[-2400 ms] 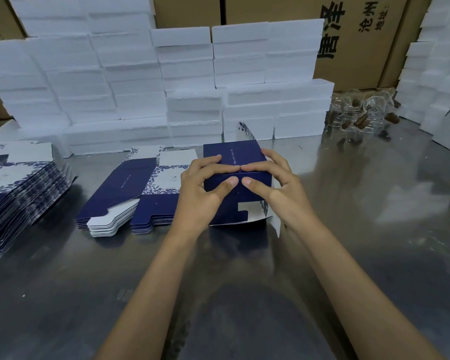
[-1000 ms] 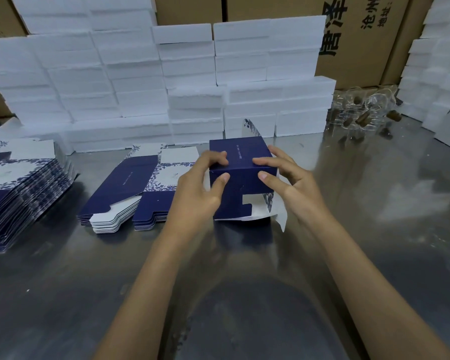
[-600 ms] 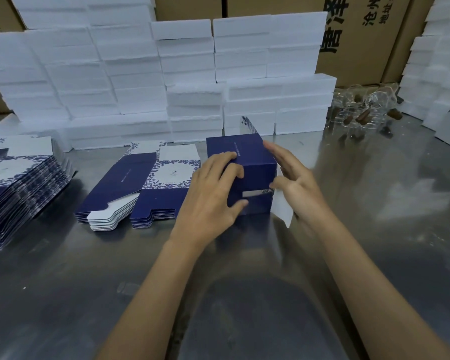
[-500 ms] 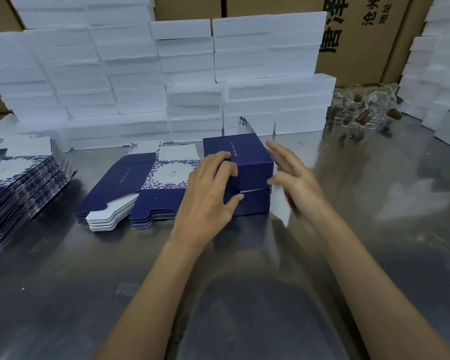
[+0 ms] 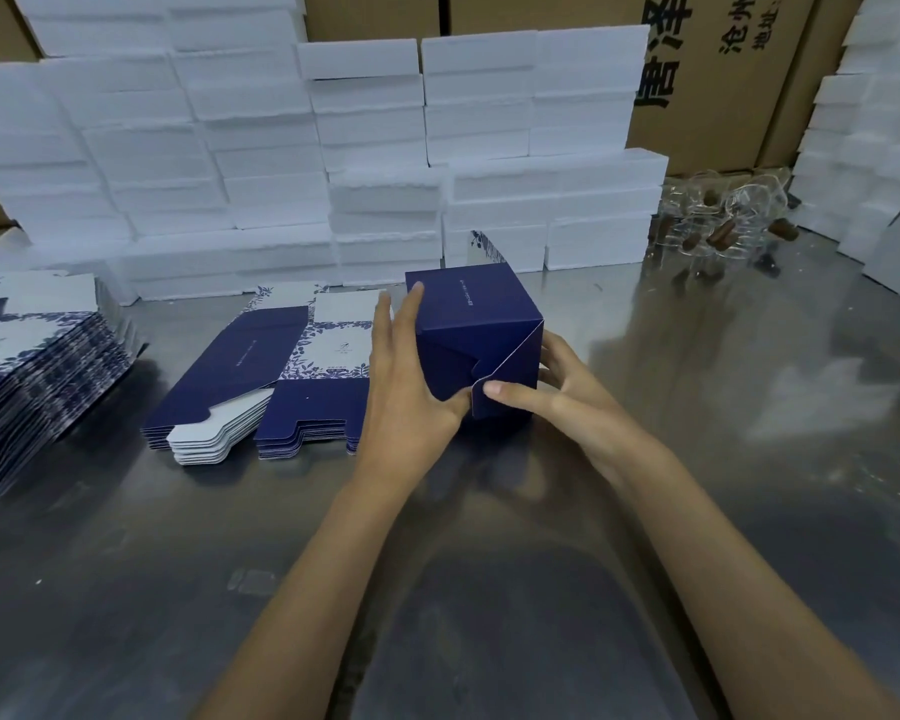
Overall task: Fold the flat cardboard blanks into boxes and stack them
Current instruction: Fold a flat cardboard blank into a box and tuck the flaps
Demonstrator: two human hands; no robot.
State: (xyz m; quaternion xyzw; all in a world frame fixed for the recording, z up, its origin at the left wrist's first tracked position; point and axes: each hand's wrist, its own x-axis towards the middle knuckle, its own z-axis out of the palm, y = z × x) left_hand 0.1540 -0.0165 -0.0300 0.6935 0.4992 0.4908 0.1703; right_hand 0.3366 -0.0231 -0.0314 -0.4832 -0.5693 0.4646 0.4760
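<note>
A dark blue box [image 5: 468, 309] stands folded up on the steel table [image 5: 178, 563], its near face made of overlapping flaps. My left hand [image 5: 406, 387] lies flat against the box's left wall with fingers straight and the thumb pressing the near face. My right hand [image 5: 567, 402] wraps the box's right edge, and its index finger pushes the curved flap [image 5: 494, 376] against the near face. A patterned white flap [image 5: 487, 246] sticks up behind the box. Left of it lie two low stacks of flat blue blanks [image 5: 240, 366], and a taller stack [image 5: 37, 366] sits at the far left.
White foam blocks [image 5: 385, 148] are stacked in a wall along the back, with more [image 5: 874, 148] at the right. Brown cartons [image 5: 723, 70] stand behind them. Clear glass items [image 5: 723, 220] lie at the back right.
The box has been turned so its flapped end faces me. The white side flap is folded in. My left hand has straightened along the left wall, and my right hand now presses the last flap.
</note>
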